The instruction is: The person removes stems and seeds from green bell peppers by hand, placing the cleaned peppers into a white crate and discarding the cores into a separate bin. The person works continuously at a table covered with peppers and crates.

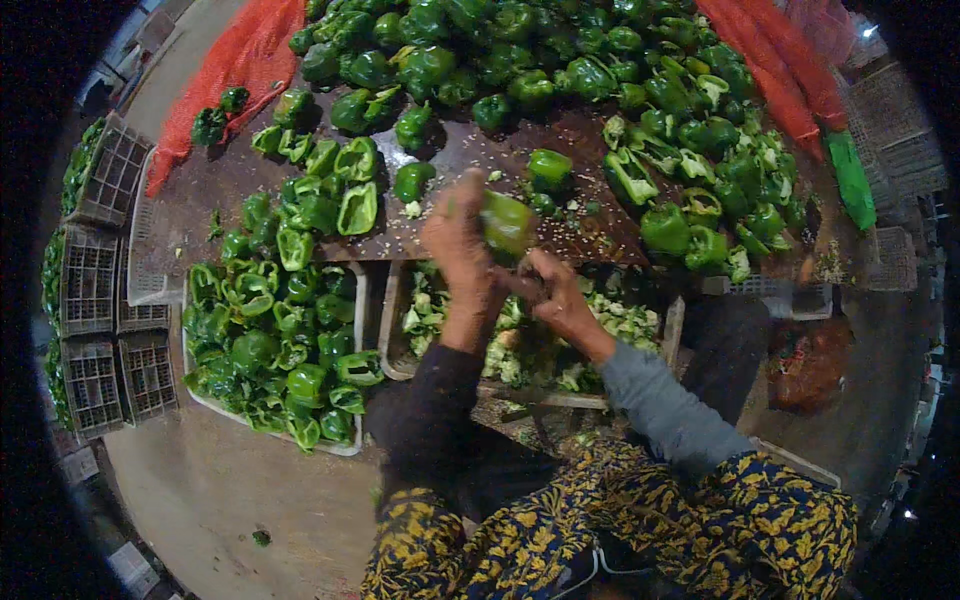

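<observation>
My left hand (459, 251) grips a green bell pepper (507, 225) above the front edge of the table (480, 146). Just below the pepper is my right hand (561, 296), its fingers curled close to the left wrist; blur hides whether a tool is in them. Under both hands sits a crate (391, 322) of pale pepper cores and trimmings (506, 349). Beyond the held pepper, a pepper piece (550, 166) and a smaller green pepper (414, 181) lie on the seed-strewn tabletop.
Whole bell peppers (480, 45) are heaped at the back between red mesh sacks (217, 82). Halved peppers (357, 208) lie left, above a crate (361, 300) filled with more. Cut peppers (705, 187) are piled right. Stacked plastic crates (90, 285) stand far left.
</observation>
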A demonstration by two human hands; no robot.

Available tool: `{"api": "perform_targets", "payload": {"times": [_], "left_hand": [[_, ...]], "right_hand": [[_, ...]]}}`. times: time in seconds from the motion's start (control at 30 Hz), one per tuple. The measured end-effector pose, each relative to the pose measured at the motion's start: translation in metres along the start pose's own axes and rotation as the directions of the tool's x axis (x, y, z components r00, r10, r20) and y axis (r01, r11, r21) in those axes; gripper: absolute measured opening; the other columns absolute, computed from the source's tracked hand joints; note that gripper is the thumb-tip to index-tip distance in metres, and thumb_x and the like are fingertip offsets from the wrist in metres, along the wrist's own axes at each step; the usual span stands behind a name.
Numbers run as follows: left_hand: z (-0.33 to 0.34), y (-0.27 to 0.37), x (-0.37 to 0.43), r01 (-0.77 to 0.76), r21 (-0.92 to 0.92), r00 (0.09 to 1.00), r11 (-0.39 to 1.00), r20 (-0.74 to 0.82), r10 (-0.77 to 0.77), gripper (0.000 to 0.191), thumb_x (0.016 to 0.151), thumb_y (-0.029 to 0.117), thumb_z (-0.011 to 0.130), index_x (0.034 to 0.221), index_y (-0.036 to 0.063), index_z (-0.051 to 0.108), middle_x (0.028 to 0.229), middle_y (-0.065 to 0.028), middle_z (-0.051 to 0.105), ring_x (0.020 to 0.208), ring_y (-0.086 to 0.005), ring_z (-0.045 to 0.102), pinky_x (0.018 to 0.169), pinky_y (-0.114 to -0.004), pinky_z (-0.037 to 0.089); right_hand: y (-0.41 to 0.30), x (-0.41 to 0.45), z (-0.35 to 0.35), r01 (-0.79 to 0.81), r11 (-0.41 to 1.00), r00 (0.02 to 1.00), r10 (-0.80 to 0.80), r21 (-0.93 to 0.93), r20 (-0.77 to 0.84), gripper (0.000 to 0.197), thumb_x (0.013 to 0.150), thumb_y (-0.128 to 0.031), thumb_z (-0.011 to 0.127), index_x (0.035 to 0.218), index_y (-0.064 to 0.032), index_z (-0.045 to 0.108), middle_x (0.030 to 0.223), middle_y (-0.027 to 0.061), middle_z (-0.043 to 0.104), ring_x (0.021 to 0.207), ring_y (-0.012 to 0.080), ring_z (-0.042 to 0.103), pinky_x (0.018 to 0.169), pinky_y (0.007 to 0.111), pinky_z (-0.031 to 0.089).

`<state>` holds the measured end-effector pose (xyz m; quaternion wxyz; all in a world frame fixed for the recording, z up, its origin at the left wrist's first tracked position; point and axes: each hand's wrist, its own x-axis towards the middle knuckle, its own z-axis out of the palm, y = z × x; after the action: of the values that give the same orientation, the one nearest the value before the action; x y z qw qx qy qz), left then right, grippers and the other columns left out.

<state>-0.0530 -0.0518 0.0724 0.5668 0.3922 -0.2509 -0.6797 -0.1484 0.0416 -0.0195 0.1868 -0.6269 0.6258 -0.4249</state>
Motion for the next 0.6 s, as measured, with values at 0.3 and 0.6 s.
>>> {"api": "perform_targets", "payload": {"times": [0.3, 0.6], "left_hand": [[-0.007, -0.003, -0.006, 0.238, 0.219, 0.967, 0.946, -0.141, -0.21, 0.057, 0.093, 0.056, 0.042, 0.071, 0.0064, 0.056, 0.062, -0.0003, 0.051, 0.06, -0.0123, 0.053, 0.054, -0.03, 0.043], [-0.029, -0.025, -0.006, -0.405, 0.58, 0.914, 0.707, 0.259, 0.312, 0.04, 0.094, 0.035, 0.052, 0.081, -0.0011, 0.062, 0.066, -0.0069, 0.056, 0.059, -0.0144, 0.05, 0.057, -0.031, 0.041]], "right_hand": [[-0.025, 0.03, -0.063, -0.339, 0.934, 0.94, 0.33, 0.116, 0.085, 0.023, 0.087, -0.023, 0.055, 0.093, -0.0013, 0.059, 0.092, 0.0128, 0.058, 0.085, 0.0262, 0.057, 0.077, 0.036, 0.045], [-0.06, 0.044, -0.04, -0.3, 0.92, 0.951, 0.265, 0.252, 0.161, 0.023, 0.08, -0.011, 0.059, 0.099, 0.0022, 0.056, 0.09, 0.0157, 0.062, 0.083, 0.0283, 0.06, 0.075, 0.036, 0.047]]}}
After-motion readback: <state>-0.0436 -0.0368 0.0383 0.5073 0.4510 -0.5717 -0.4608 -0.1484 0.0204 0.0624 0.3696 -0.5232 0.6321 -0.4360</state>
